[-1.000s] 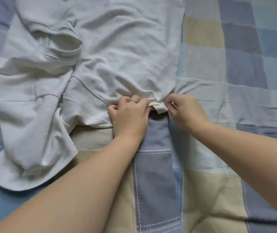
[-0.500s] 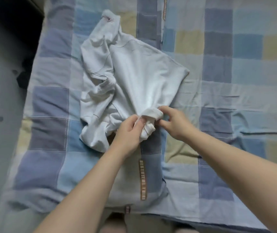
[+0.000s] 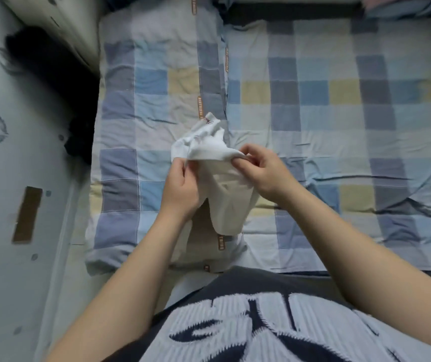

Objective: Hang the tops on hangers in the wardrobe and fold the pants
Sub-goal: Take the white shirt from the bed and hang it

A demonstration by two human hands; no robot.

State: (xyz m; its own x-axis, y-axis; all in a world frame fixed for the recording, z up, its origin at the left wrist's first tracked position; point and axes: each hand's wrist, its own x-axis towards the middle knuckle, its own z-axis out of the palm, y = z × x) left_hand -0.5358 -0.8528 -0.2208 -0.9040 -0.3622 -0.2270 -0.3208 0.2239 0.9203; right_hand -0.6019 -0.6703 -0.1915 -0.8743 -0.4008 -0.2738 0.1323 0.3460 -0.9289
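Evidently the job is at an early stage: the white top (image 3: pixel 224 199) is held up over the checked bed (image 3: pixel 339 100), bunched and hanging, with the left hand (image 3: pixel 183 189) and right hand (image 3: pixel 261 173) each pinching its edge. No hanger, wardrobe or pants show, so hanging and folding seem yet to come.

The bed (image 3: pixel 405 276) carries a sheet (image 3: pixel 313 105) checked in blue, grey and yellow, creased and rumpled toward 3 o'clock. A pillow (image 3: pixel 120 205) in matching checks lies on it from 8 to 11 o'clock.
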